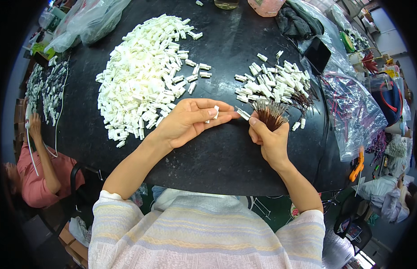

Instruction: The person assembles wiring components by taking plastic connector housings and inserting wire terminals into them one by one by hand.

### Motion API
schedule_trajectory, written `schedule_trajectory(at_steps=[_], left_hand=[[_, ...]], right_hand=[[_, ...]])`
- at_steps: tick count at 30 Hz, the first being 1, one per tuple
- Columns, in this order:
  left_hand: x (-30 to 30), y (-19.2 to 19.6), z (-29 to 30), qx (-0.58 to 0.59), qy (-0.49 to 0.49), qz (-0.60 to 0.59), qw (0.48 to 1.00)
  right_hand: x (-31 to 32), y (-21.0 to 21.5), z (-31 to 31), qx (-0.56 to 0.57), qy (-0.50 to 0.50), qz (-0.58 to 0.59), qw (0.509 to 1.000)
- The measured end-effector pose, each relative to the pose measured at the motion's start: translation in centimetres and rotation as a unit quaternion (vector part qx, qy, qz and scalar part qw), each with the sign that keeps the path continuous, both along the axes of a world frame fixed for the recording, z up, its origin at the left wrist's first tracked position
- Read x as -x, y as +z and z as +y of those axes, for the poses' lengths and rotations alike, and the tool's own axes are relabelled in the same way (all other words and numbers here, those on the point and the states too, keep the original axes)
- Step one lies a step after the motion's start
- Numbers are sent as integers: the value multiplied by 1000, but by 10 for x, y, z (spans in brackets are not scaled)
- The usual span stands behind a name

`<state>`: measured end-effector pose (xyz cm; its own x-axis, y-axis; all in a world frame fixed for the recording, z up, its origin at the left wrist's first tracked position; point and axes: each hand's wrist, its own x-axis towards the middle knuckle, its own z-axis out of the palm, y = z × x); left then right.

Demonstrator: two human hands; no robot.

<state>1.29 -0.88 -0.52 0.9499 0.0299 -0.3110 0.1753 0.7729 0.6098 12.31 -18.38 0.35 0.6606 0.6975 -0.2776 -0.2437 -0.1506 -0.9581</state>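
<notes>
Between the thumb and fingers of my left hand are small white plastic connector housings. My right hand is closed around a bundle of short brown wires with metallic-looking tips fanned upward. One white housing sits between the two hands, by my right thumb tip and my left fingertips. A large heap of loose white housings lies beyond my left hand. Past my right hand is a smaller pile of white housings, with brown wires showing at its right side.
The black table carries a phone, clear plastic bags and a dark cloth on the right. An orange-handled tool hangs at the right edge. To the left, a person in a pink top works beside other small parts.
</notes>
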Motion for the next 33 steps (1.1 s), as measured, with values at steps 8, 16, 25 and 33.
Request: schedule_trajectory(at_steps=[8,16,25,33], left_hand=[[4,-2,-3,-125,68,12,990],[9,2,-7,-161,91,68,980],[9,5,-9,-131,76,78,985],[10,3,-21,-216,80,71,971]], right_hand=[[8,-5,1,-31,9,-35,999],[12,-12,3,-35,30,-130,991],[15,-10,7,-40,29,-139,989],[15,-12,8,-35,57,-185,980]])
